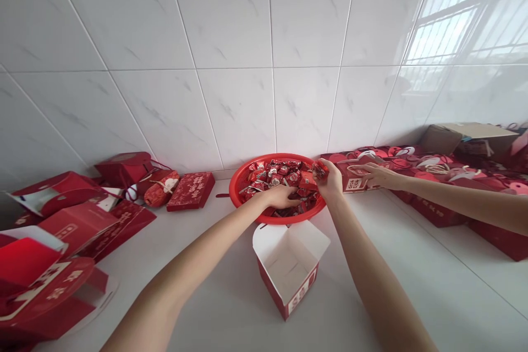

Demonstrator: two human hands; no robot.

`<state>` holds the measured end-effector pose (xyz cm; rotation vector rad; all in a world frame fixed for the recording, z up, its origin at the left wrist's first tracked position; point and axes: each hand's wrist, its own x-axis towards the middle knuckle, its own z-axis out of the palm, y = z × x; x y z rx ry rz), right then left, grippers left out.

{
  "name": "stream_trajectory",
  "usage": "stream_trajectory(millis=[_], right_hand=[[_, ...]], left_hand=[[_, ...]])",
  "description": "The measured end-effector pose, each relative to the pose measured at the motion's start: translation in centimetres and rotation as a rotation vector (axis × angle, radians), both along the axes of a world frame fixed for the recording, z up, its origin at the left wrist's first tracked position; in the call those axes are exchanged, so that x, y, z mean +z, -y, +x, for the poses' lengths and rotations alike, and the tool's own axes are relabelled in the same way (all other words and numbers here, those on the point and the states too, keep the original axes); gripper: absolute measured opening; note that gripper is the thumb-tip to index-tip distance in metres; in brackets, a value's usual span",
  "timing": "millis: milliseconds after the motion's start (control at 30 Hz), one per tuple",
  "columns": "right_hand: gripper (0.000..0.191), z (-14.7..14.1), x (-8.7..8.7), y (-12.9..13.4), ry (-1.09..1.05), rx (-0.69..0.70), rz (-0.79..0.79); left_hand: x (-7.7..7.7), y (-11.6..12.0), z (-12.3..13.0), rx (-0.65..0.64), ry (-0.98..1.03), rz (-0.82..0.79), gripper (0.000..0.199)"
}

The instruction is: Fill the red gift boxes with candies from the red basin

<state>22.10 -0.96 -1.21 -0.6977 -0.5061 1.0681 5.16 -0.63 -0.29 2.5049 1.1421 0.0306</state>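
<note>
Red basket (234, 189) on counter (223, 308) contains wrapped sweets (274, 177); left hand (284, 197) reaches among them, grip indeterminate. Right hand (330, 179) grasps sweets at its rim. Open box (287, 269) stands nearer, interior empty.

Red box (39, 325), co-worker's forearm (457, 196) cut by edges.

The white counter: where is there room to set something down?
The counter is bare between the piled boxes and the left forearm, and between the right forearm and the row of boxes. Smaller patches flank the open box. Crowded: the basket, with the left hand and right hand, and both groups of boxes.
</note>
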Motion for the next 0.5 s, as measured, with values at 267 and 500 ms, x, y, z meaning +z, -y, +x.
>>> stream_trajectory(millis=[267, 500], right_hand=[[0.021, 0.1, -0.2, 0.0, 0.037, 0.029, 0.021], [0.015, 0.1, 0.2, 0.4, 0.009, 0.044, 0.001]], left_hand=[[0.0, 0.4, 0.2, 0.090, 0.072, 0.123, 0.025], [1.2, -2.8, -0.4, 0.360, 0.155, 0.364, 0.032]])
